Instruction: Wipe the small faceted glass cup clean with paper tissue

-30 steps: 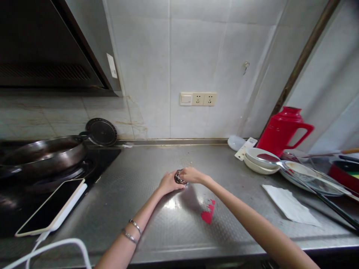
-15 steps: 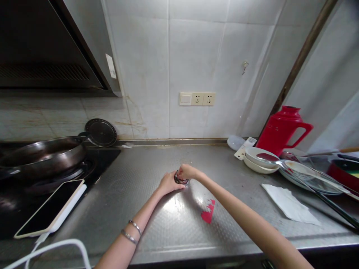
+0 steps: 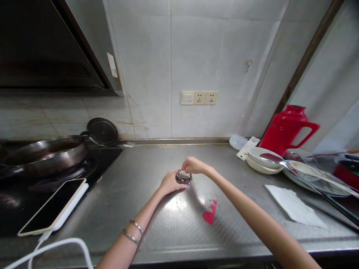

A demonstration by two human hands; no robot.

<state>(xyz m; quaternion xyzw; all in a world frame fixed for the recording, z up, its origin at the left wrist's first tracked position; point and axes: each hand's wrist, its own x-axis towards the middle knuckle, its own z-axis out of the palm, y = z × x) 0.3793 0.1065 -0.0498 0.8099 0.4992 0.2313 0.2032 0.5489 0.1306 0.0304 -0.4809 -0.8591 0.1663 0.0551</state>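
Near the middle of the metal countertop (image 3: 134, 209) sits a small round glass-like container (image 3: 183, 178). My left hand (image 3: 169, 183) curls around its left and front sides, with the thumb along the front. My right hand (image 3: 193, 165) is at the container's top edge, fingers pinched on something pale and small that I cannot make out. Torn red pieces (image 3: 209, 215) lie flat on the counter to the front right of the container. Two silver bracelets are on my left wrist.
On the left, a phone (image 3: 53, 207) with a white cable lies by the stove, which holds a metal pan (image 3: 47, 155). At right stand a red jug (image 3: 286, 129), stacked bowls (image 3: 263, 168), plates (image 3: 308, 173) and a white paper sheet (image 3: 294, 207).
My right hand has risen slightly up and right from the container, whose inside now shows more. My left hand stays around it. The whole view has shifted slightly.
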